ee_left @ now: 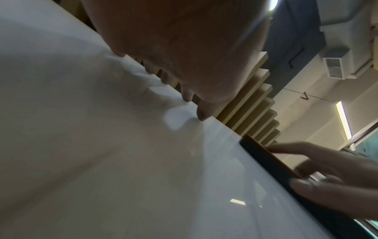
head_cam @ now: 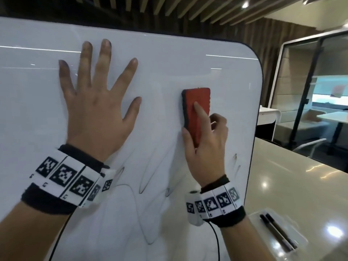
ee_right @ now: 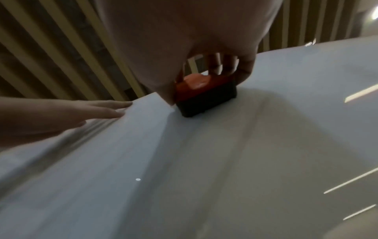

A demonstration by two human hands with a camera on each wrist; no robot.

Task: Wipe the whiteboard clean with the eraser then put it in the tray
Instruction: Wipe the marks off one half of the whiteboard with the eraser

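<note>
Only the head view shows the clear tray (head_cam: 293, 247) on the tabletop (head_cam: 301, 181), holding two black pens (head_cam: 277, 231). The right wrist view shows the eraser (ee_right: 201, 93), its dark felt flat against the whiteboard (head_cam: 169, 59). The right hand (head_cam: 206, 146) has its grip curled around the eraser; the left hand (head_cam: 96, 102) presses flat with fingers spread, and no writing is readable.

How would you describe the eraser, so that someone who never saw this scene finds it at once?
Look at the big whiteboard that fills the head view. On its right half, the right hand presses a small block flat against it: the eraser. It alone is red, with a dark pad underneath.
</note>
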